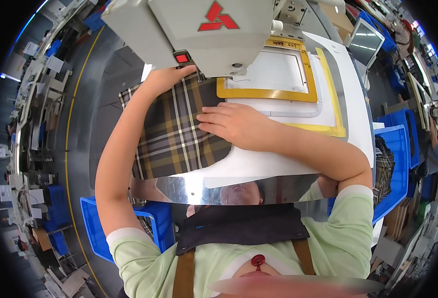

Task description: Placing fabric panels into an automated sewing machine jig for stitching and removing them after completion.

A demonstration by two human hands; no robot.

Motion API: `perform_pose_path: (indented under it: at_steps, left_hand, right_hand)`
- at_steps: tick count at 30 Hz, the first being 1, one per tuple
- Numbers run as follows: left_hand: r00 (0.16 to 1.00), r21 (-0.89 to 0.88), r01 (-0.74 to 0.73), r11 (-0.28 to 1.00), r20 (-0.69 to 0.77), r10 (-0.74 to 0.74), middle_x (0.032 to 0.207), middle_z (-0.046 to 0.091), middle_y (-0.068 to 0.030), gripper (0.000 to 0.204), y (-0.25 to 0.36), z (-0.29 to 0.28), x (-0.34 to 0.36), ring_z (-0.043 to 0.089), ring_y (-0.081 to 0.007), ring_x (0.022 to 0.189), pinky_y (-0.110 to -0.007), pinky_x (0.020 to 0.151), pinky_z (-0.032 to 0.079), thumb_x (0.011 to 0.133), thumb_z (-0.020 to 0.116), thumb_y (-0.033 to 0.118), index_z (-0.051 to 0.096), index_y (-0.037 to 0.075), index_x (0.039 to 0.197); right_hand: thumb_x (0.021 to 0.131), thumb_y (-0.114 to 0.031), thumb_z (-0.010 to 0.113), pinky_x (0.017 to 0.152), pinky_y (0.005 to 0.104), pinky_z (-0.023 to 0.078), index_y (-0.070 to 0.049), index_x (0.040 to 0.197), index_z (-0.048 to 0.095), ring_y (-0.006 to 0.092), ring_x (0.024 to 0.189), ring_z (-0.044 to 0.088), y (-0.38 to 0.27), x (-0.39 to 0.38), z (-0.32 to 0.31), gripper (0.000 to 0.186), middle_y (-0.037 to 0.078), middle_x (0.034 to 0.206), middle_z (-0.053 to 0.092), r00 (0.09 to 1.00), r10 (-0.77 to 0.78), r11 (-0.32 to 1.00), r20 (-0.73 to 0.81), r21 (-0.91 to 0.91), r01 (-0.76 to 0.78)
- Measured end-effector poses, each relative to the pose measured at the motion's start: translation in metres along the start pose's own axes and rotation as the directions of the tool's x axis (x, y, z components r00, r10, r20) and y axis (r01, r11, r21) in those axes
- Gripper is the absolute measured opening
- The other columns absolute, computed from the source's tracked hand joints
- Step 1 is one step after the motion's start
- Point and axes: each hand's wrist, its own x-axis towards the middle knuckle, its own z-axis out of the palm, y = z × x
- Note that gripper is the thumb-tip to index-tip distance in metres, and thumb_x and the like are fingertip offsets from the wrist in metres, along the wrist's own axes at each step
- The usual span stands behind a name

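Observation:
A grey and brown plaid fabric piece (172, 144) lies under the sewing machine head (204, 39), with dark grey fabric along its right edge. My left hand (172, 77) is at its upper part beside the needle area, with the visible fingers stretched toward the needle and their tips partly hard to make out. My right hand (236, 124) lies open on the fabric, fingers flat and slightly apart, below the presser area. A yellow-edged template frame (266, 94) rests on white boards (348, 159) to the right of the needle.
Blue bins (398, 174) holding plaid pieces stand at both sides. A polished metal table edge (204, 191) runs before my body. A tilted screen (368, 37) is at the back right. Workbenches line both sides, with other people (405, 37) at the right.

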Motion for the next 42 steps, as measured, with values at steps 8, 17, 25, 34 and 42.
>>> perform_pose_path:
  at_steps: [8, 17, 25, 34, 42]
  left_hand:
    - [0.862, 0.093, -0.404, 0.91, -0.295, 0.413, 0.099, 0.067, -0.0106, 0.038, -0.059, 0.026, 0.019, 0.062, -0.0228, 0.092, -0.033, 0.082, 0.049, 0.079, 0.072, 0.028, 0.064, 0.003, 0.106]
    - [0.986, 0.079, -0.141, 0.987, 0.104, 0.133, 0.09, 0.066, -0.0065, 0.035, -0.098, -0.069, -0.023, 0.06, -0.0178, 0.084, -0.031, 0.078, 0.048, 0.076, 0.076, 0.022, 0.064, 0.001, 0.102]
    - [0.993, -0.316, -0.003, 0.949, -0.112, -0.035, 0.076, 0.062, -0.0003, 0.018, -0.124, -0.04, -0.008, 0.054, -0.0073, 0.07, -0.024, 0.066, 0.044, 0.083, 0.069, 0.015, 0.064, 0.001, 0.093]
    - [0.909, -0.215, -0.337, 0.917, -0.328, 0.257, 0.113, 0.062, -0.014, 0.04, -0.058, 0.027, 0.018, 0.058, -0.0267, 0.105, -0.036, 0.088, 0.046, 0.083, 0.065, 0.019, 0.057, 0.001, 0.118]
    - [0.906, -0.146, -0.365, 0.92, -0.285, 0.314, 0.112, 0.062, -0.0137, 0.039, -0.027, 0.053, 0.038, 0.058, -0.0265, 0.105, -0.036, 0.088, 0.046, 0.083, 0.065, 0.018, 0.057, 0.001, 0.117]
  right_hand:
    - [0.085, -0.008, 0.049, 0.104, 0.0392, 0.038, -0.002, 0.123, 0.053, 0.0263, 0.128, 0.043, -0.026, 0.005, -0.007, 0.039, 0.011, 0.135, 0.049, 0.992, 0.086, 0.996, 0.092, -0.024, -0.084]
    - [0.084, -0.008, 0.05, 0.103, 0.0372, 0.039, -0.001, 0.124, 0.053, 0.0262, 0.129, 0.043, -0.033, 0.004, -0.009, 0.041, 0.012, 0.136, 0.049, 0.988, 0.135, 0.988, 0.081, -0.088, -0.128]
    - [0.072, -0.006, 0.063, 0.097, 0.037, 0.044, -0.002, 0.119, 0.055, 0.0274, 0.114, 0.055, -0.021, -0.003, -0.036, 0.047, 0.012, 0.125, 0.056, 0.935, 0.244, 0.969, 0.258, -0.016, -0.248]
    - [0.069, -0.004, 0.064, 0.082, 0.0345, 0.049, -0.004, 0.104, 0.061, 0.0255, 0.095, 0.058, -0.016, -0.094, -0.069, 0.035, 0.008, 0.101, 0.059, 0.957, 0.29, 0.932, -0.008, -0.227, -0.284]
    - [0.073, -0.004, 0.061, 0.079, 0.0331, 0.048, -0.005, 0.096, 0.063, 0.0226, 0.094, 0.057, -0.016, -0.139, -0.091, 0.023, 0.006, 0.097, 0.058, 0.899, 0.428, 0.852, -0.094, -0.288, -0.436]
